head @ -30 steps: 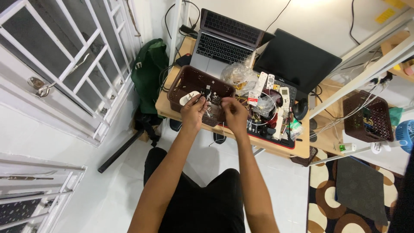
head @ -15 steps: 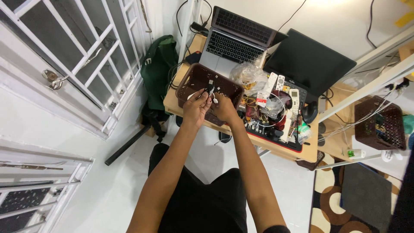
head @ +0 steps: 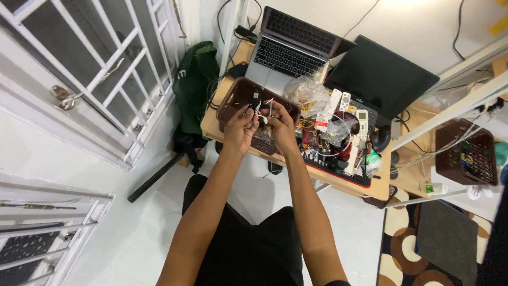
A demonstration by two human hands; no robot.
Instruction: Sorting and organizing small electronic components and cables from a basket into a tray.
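Presently, entries as follows.

Left hand: the left hand is raised over the near edge of the desk, fingers curled and pinching one end of a small white cable.

Right hand: the right hand sits just beside the left, thumb and forefinger closed on the other part of the same cable; a thin loop stands up between the two hands.

Cable, position: held in the air above the brown plastic basket, not resting in it. What sort of plug it carries is too small to tell, possibly a short charging lead.

Basket, contents: a few small white and dark pieces lie on its floor; the hands hide the rest.

Desk: wooden desk, crowded. Open laptop at the back, closed dark laptop to its right, crumpled clear bag, white remote controls, and a tangle of wires on a red-edged mat.

Surroundings: green bag beside the desk, second brown basket well apart on the right, patterned rug on the floor.

Step in hand, judged: sorting or straightening the cable, mid-handling.

Next move, judged: calls for a steady two-handed pinch, keeping the thin loop free of the basket rim.
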